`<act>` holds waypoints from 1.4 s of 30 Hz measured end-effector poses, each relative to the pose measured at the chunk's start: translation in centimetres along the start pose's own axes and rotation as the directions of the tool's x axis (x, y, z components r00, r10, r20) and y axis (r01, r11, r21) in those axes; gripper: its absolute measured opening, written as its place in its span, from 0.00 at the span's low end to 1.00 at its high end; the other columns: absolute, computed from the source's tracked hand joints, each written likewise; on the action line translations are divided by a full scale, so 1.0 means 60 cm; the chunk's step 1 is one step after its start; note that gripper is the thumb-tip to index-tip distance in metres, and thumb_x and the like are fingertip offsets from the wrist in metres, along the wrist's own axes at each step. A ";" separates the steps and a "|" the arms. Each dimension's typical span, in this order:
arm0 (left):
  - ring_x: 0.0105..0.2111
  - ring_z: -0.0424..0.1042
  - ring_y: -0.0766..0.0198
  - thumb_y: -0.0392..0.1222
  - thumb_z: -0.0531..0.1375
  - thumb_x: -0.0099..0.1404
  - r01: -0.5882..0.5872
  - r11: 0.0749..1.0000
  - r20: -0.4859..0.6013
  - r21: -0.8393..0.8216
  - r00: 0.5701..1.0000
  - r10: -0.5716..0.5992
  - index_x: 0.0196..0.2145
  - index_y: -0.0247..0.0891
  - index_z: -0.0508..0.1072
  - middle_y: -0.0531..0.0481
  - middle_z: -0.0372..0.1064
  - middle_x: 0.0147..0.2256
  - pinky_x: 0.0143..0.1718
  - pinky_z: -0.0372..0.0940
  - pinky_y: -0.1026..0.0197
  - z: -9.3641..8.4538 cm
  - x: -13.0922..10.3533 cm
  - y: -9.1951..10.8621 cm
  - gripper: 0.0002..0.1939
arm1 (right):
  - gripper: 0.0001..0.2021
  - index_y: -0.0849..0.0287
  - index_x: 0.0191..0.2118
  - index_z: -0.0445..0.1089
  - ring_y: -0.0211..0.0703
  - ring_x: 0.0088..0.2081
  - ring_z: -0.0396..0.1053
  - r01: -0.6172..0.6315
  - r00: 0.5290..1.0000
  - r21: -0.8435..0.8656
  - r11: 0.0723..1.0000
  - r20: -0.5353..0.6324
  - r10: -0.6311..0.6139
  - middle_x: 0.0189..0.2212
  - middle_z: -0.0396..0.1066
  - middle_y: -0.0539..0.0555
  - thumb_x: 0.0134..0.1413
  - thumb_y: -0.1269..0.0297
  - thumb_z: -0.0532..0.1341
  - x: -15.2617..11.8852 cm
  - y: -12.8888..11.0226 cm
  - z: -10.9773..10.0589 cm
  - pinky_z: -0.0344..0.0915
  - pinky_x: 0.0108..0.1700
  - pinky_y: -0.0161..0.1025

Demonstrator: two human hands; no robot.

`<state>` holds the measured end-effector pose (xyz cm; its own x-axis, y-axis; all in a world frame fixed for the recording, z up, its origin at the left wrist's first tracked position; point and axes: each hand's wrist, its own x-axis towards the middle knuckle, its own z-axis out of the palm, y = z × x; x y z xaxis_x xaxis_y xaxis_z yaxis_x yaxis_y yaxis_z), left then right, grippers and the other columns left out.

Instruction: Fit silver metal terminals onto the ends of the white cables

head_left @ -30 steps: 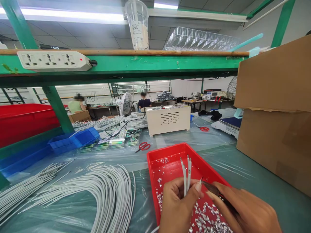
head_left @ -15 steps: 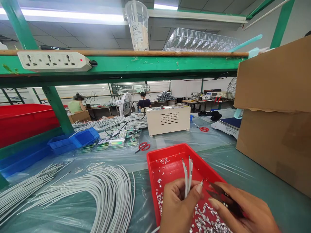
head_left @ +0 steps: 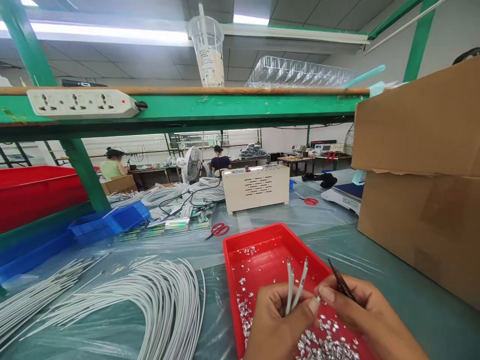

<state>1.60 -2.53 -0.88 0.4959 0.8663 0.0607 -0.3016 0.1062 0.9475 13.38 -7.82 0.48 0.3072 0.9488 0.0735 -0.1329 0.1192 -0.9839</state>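
My left hand (head_left: 283,320) is closed around several white cables (head_left: 290,287), whose stripped ends stick up above the fingers. One cable's end pokes out between its thumb and forefinger. At that tip, the thumb and forefinger of my right hand (head_left: 369,315) are pinched together. A dark, pointed, two-armed tool like tweezers (head_left: 340,281) lies in the right hand, its points aimed up and away from the cables. Both hands are over a red tray (head_left: 233,290), where shiny silver scraps (head_left: 326,347) lie scattered and heaped.
On the left lie a curved bundle of white cables (head_left: 168,300) and a straighter bundle (head_left: 48,285). Red-handled scissors (head_left: 219,230) sit behind the tray, near a cream metal box (head_left: 257,190). Cardboard boxes (head_left: 416,240) stand at right. A green shelf (head_left: 240,105) crosses above.
My right fingers have moved in to the cable tip held by my left hand. The tool has swung from pointing at the cable to pointing upward. The view has shifted slightly.
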 end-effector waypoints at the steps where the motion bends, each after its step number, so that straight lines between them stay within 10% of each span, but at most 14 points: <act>1: 0.16 0.59 0.72 0.46 0.67 0.42 0.006 1.000 0.009 0.002 1.000 -0.006 0.21 0.31 0.72 0.53 0.65 0.14 0.22 0.55 0.68 0.000 0.001 0.001 0.14 | 0.11 0.60 0.19 0.67 0.29 0.16 0.47 -0.021 1.000 0.060 0.998 0.004 0.020 0.14 0.56 0.44 0.38 0.59 0.65 0.001 0.001 0.000 0.48 0.17 0.26; 17: 0.12 0.50 0.76 0.48 0.66 0.42 0.045 0.999 0.079 -0.005 0.996 -0.045 0.21 0.33 0.73 0.54 0.64 0.13 0.22 0.54 0.67 -0.007 0.006 -0.001 0.14 | 0.10 0.62 0.23 0.65 0.26 0.13 0.33 -0.211 0.961 0.314 0.926 0.242 0.136 0.10 0.42 0.38 0.44 0.62 0.64 0.008 0.029 -0.016 0.35 0.14 0.28; 42: 0.09 0.46 0.78 0.46 0.64 0.45 0.089 0.995 0.100 0.043 0.991 -0.093 0.22 0.33 0.73 0.52 0.67 0.14 0.12 0.41 0.69 -0.004 0.008 0.005 0.12 | 0.12 0.62 0.23 0.63 0.25 0.13 0.36 -0.164 0.979 0.271 0.949 0.159 0.124 0.11 0.44 0.39 0.45 0.59 0.63 0.012 0.031 -0.013 0.38 0.14 0.26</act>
<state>1.55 -1.94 -0.65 0.6005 0.7996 0.0032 -0.2210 0.1621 0.9617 14.07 -7.16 -1.44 0.1343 0.9907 -0.0237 -0.4313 0.0369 -0.9014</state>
